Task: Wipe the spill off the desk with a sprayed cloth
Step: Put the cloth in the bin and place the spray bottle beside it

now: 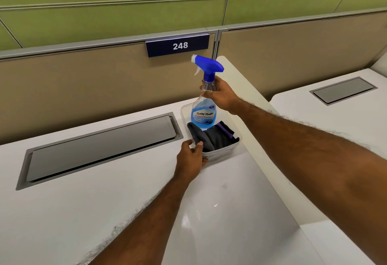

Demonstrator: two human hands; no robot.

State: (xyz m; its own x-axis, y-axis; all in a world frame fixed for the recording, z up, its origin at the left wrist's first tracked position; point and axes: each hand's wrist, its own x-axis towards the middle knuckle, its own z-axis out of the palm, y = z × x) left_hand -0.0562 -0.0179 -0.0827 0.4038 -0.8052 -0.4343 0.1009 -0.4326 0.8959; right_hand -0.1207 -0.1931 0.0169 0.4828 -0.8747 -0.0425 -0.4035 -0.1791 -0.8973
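From my end: right grip (222, 95) is clenched round the clear neck of the spray bottle (203, 108), just under the blue trigger head, nozzle pointing left toward the partition (83, 80). Bottle is roughly upright w/ a slight tilt, blue liquid in the lower half, label facing me. Its base sits inside the container (229, 149), a clear plastic tub at the back right of the white surface (104, 202); can't tell if the base is resting on the tub floor or lifted, since the cloth (211, 137) hides it. Cloth is dark grey w/ a purple edge, bunched in the tub's near half, in front of the bottle. Left grip (191, 156) is grasping the tub's near-left corner: thumb lies over the rim right at the cloth's edge, fingers curled against the outer wall below. Can't say whether the thumb touches the cloth itself. The spill (216, 204) shows as faint wet glints on the surface nearer to me than the tub, between my two forearms, well apart from the cloth. Left of the tub, a grey cable flap (100, 147) is set flush in the surface. On the partition's top edge behind the bottle, a dark plate (178, 45) reads 248. Green wall panels (104, 3) behind; second desk w/ its own flap (343, 90) at right
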